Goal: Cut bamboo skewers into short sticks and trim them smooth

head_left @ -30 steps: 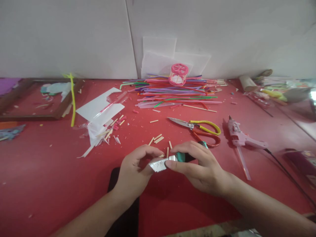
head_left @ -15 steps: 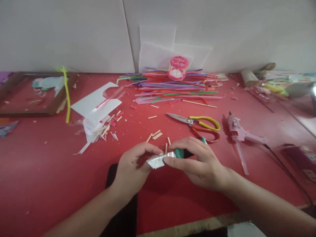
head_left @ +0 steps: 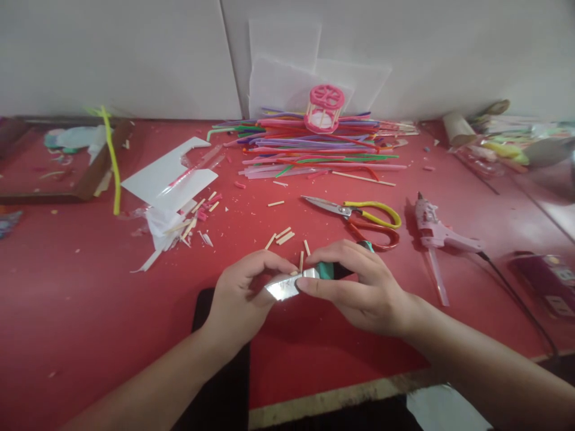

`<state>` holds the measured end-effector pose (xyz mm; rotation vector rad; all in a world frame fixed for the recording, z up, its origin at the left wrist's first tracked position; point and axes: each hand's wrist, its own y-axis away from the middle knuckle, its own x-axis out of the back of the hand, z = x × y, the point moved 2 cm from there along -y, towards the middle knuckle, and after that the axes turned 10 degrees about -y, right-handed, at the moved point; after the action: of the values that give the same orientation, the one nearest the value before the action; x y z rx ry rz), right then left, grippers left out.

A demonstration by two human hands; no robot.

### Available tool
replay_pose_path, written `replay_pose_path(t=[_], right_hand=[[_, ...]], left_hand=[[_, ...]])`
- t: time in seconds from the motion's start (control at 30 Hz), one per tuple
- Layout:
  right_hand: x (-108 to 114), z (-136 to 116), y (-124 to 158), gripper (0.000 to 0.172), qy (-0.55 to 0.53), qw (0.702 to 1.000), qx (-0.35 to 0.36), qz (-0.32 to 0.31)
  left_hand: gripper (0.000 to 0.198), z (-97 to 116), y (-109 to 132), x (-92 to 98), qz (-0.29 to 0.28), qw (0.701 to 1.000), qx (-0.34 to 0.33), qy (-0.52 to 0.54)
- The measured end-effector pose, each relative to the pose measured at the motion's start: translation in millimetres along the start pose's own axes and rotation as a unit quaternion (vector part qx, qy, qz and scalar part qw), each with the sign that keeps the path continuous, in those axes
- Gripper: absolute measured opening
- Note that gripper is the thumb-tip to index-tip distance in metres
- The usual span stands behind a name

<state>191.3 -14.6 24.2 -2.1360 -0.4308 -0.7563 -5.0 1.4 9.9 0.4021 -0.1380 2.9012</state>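
My right hand [head_left: 359, 284] is closed round a utility knife [head_left: 327, 270] with a green and black handle. Its wide silver blade points left, towards my left hand [head_left: 245, 293]. The left fingers are pinched together just behind the blade, on what looks like a short wooden stick [head_left: 294, 273]; most of it is hidden by the blade and fingers. Just beyond my fingertips lie several short cut wooden sticks [head_left: 284, 238] on the red table [head_left: 305, 359].
Scissors [head_left: 350, 211] with yellow and red handles lie beyond my right hand, and a pink glue gun [head_left: 438, 230] is further right. Pipe cleaners [head_left: 309, 143] are heaped at the back under a small pink-and-wood frame [head_left: 324, 108]. A dark flat object [head_left: 224, 383] sits under my left forearm.
The view has tilted down slightly, so the table things sit a little higher in the picture. Both hands keep nearly the same hold, with the knife blade still against the left fingertips.
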Motion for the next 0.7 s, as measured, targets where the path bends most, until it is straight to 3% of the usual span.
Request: replay_pose_path(t=[0.4,0.7], right_hand=[[0.9,1.3,2.5,0.036,-0.005,1.000,-0.004,-0.010],[3.7,0.9,2.2,0.037,-0.022,1.000,-0.005,-0.017]], left_hand=[[0.019,-1.0,1.5,0.2,-0.007,1.000,-0.009,0.008],[0.011,0.4,-0.1,-0.7,-0.004,1.000,-0.015,-0.010]])
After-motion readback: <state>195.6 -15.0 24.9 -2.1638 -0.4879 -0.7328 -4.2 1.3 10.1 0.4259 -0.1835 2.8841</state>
